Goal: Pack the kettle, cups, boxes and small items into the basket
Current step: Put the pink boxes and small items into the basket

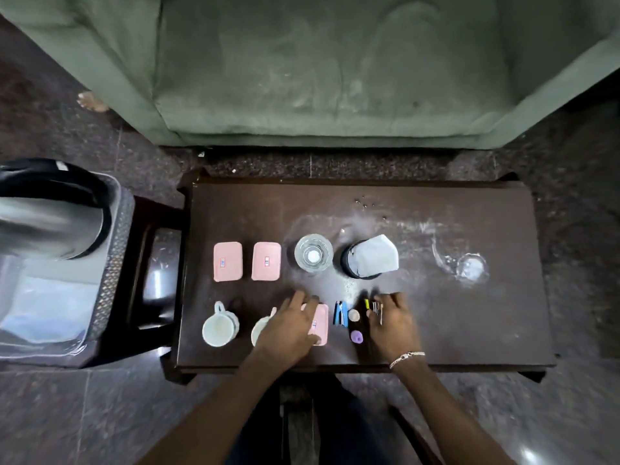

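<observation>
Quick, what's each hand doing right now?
Left hand: open, resting on a pink box.
Right hand: over small pins; grip cannot be told.

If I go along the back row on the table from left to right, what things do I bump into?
Pink box → second pink box → clear glass → black pot with a paper cover → small glass dish.
</observation>
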The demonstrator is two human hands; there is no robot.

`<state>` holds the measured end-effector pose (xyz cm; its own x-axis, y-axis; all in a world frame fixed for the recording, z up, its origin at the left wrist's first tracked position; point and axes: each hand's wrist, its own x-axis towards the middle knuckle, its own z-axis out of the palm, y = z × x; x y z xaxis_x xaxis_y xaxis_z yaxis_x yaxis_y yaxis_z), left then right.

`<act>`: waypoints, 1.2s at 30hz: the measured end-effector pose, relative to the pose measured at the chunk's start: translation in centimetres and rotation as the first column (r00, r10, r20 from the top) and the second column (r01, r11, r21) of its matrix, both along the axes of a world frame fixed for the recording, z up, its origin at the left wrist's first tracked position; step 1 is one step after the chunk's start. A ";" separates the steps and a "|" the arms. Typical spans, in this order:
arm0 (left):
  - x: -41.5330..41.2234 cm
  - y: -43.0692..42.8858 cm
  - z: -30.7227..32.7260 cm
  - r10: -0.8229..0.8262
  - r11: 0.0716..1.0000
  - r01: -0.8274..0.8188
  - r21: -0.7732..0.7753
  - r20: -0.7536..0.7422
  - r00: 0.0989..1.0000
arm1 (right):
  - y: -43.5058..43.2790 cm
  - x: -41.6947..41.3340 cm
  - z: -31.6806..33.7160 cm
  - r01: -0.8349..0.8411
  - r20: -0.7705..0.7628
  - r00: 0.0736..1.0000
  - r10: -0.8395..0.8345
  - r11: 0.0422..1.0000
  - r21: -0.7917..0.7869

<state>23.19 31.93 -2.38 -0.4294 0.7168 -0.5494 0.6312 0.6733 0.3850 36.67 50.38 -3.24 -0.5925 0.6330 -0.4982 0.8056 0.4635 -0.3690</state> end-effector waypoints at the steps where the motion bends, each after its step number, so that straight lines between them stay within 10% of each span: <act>1: 0.8 0.4 -0.7 -0.030 0.999 0.029 -0.033 -0.015 0.999 | 0.1 0.5 -0.7 0.014 0.028 1.000 -0.014 1.000 0.001; 16: 3.6 1.5 -3.5 -0.141 0.980 0.126 -0.155 -0.092 0.986 | -0.2 1.2 -4.6 0.070 0.092 0.993 -0.071 0.998 0.007; 36: -7.0 -8.7 8.8 0.152 0.947 -0.099 0.306 -0.153 0.976 | -7.7 -5.3 8.7 0.247 -0.179 0.950 -0.256 0.966 -0.069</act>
<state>16.21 23.20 6.45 -0.5956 0.7693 -0.2314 0.6233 0.6242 0.4709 31.42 42.67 5.46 -0.5015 0.7526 -0.4267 0.8094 0.2339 -0.5387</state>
